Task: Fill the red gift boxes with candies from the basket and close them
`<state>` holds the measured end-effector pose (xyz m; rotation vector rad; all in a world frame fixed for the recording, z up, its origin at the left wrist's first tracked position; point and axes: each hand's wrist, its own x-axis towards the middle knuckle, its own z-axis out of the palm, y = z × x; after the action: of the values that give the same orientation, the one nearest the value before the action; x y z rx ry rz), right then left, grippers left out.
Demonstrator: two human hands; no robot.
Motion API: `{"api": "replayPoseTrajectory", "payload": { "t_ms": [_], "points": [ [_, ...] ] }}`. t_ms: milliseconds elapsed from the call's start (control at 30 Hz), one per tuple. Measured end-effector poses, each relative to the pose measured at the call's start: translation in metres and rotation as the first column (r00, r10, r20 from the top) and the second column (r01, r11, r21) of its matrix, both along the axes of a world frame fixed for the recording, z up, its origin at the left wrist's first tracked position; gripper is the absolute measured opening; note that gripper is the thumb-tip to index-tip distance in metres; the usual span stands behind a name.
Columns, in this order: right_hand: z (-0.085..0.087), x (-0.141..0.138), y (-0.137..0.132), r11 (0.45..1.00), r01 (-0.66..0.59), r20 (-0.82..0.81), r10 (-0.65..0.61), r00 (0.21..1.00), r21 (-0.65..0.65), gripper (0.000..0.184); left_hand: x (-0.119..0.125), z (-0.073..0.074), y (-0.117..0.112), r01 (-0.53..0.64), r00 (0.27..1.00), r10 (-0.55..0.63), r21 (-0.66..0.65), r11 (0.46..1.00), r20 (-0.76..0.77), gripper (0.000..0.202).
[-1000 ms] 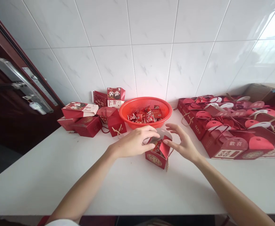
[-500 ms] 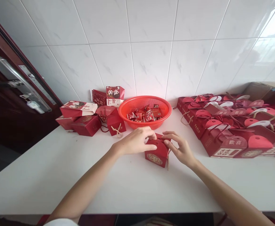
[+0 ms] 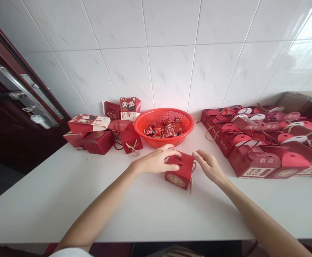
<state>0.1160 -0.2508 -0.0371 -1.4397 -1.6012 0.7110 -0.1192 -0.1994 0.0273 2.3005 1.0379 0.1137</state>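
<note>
A small red gift box [image 3: 182, 171] with a gold round emblem on its front stands on the white table in front of me. Its top panel lies flat, with small slots in it, and a twisted cord hangs down its right side. My left hand [image 3: 156, 160] grips the box from the left, thumb and fingers resting on the top. At the back right corner, my right hand [image 3: 208, 166] has its thumb and fingertips drawn together against the box's edge. The inside of the box is hidden.
Behind the box is a red plastic basket [image 3: 137, 134] of wrapped sweets [image 3: 169, 130]. Several red boxes [image 3: 98, 142] lie at the left. Rows of red boxes with handles [image 3: 252, 142] fill the right side by a carton [image 3: 295, 101]. A tiled wall [image 3: 172, 71] backs the table [image 3: 145, 214].
My right hand has drawn back rightward from the middle of the box's top to its right corner. The top panel now lies flatter. My left hand has stayed on the box.
</note>
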Motion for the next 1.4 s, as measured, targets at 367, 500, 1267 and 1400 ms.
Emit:
{"api": "replayPoseTrajectory", "payload": {
  "t_ms": [367,500,1267,1400],
  "points": [
    [0.000,0.012,0.005,0.945,-0.243,-0.173,0.207,0.963,-0.217,0.066,0.002,-0.002,0.001,-0.032,0.999,0.032,-0.032,0.999,0.028,0.061],
    [0.014,0.019,0.001,0.898,-0.399,-0.383,0.308,0.871,-0.184,0.055,0.004,-0.004,-0.001,-0.073,0.995,0.074,-0.030,0.997,0.065,0.062],
    [0.079,0.003,-0.004,0.965,-0.253,-0.458,0.257,0.851,0.071,0.029,-0.005,0.045,-0.022,0.064,0.529,0.241,-0.322,0.945,0.813,0.032],
    [0.086,-0.017,-0.007,0.955,-0.287,-0.384,0.293,0.876,0.073,0.029,0.004,0.039,-0.031,0.125,0.565,0.132,-0.242,0.962,0.815,0.035]
  ]
}}
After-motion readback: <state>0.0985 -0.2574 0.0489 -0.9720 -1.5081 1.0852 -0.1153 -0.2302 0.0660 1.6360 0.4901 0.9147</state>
